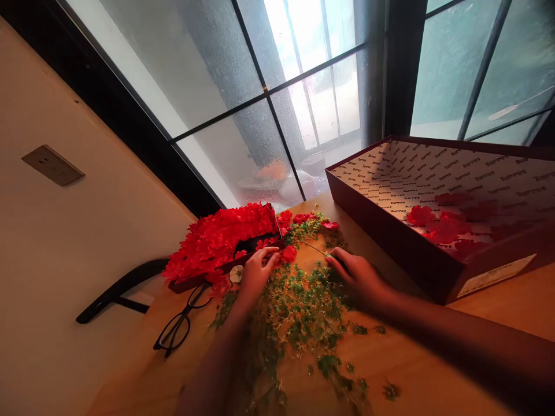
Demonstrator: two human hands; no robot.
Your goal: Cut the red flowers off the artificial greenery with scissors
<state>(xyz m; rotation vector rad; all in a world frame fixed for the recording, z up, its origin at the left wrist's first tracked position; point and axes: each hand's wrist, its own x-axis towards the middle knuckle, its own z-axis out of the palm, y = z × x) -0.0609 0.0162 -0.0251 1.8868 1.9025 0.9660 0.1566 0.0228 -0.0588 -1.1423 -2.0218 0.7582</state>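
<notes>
Red artificial blossoms [219, 240] pile over a low maroon box [191, 284] on a wooden table [416, 370]. The left hand [256, 273] sits at the box's rim, fingers curled close together; whether they grip anything, I cannot tell. The right hand [356, 276] pinches narrowly on a thin metal blade [315, 248], its base hidden by the fingers. Coarse green foliage sprigs [299, 306] spread beneath both hands. A large printed-lined box [433, 179] lies to the right, cut off by the frame.
</notes>
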